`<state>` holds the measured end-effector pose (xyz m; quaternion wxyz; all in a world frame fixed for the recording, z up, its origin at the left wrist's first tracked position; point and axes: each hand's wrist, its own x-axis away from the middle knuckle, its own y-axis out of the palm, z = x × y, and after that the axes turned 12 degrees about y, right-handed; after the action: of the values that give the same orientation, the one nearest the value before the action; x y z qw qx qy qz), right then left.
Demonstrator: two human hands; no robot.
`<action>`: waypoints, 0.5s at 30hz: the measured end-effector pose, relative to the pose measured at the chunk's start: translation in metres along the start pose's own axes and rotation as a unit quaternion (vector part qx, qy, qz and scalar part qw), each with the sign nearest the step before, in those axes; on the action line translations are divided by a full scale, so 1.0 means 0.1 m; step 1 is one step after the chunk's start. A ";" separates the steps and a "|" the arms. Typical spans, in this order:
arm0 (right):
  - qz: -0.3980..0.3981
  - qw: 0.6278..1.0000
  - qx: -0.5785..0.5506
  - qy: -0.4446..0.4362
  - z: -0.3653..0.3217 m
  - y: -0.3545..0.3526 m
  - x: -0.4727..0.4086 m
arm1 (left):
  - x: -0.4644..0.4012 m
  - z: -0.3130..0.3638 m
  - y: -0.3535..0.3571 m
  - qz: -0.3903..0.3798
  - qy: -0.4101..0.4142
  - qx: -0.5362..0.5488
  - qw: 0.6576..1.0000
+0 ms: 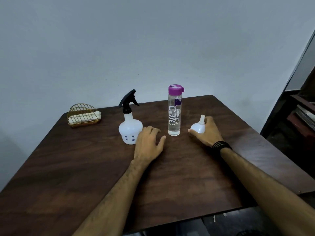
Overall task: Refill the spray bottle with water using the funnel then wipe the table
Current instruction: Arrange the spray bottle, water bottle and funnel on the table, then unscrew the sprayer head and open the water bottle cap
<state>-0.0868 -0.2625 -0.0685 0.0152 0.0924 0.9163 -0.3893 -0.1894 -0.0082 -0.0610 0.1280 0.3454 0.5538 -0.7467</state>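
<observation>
Both hands reached out over the dark wooden table (170, 181), bare forearms stretching from the near edge. On the left, the left hand (148, 145) lay palm down with its fingers loosely spread and relaxed, gripping nothing; its knuckles sat just beside the lower right flank of the spray bottle (130, 126), and whether they actually touched the plastic could not be told. On the right, the right hand (207, 132), with a stack of black bands (221, 145) around its wrist, curled its fingers and thumb round the wide bowl of the white funnel (198, 126), which stood inverted with its narrow spout pointing up.

Between the two hands, slightly farther back, a tall clear water bottle (174, 113) stood upright, its purple cap (175, 89) closed and clear liquid visible in it. The spray bottle stood upright to its left, a translucent white body with small blue marks near its base and a black trigger head (129, 100) fitted on top.

Farther off, near the far left corner of the table, sat a gold wire napkin holder (83, 115) with pale napkins inside. Behind the table rose a plain grey wall (136, 40), and dark furniture (300, 116) showed at the right edge.
</observation>
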 end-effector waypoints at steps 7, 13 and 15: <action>0.264 0.921 -0.078 -0.275 -0.35 0.14 0.50 | -0.05 -0.20 -0.26 0.293 -0.087 -0.086 0.948; 0.077 0.924 -0.145 -0.345 -0.94 0.73 0.91 | -0.47 -0.44 -0.65 0.299 -0.344 0.188 0.870; 0.004 0.945 -0.148 -0.291 -1.16 0.91 0.95 | -0.56 -0.55 -0.71 0.238 -0.348 0.309 0.853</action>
<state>-0.1588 -0.1027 -0.0624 0.2960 -0.0247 0.9191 -0.2588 -0.1687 0.0568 0.0196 0.3725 0.2063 0.1147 -0.8975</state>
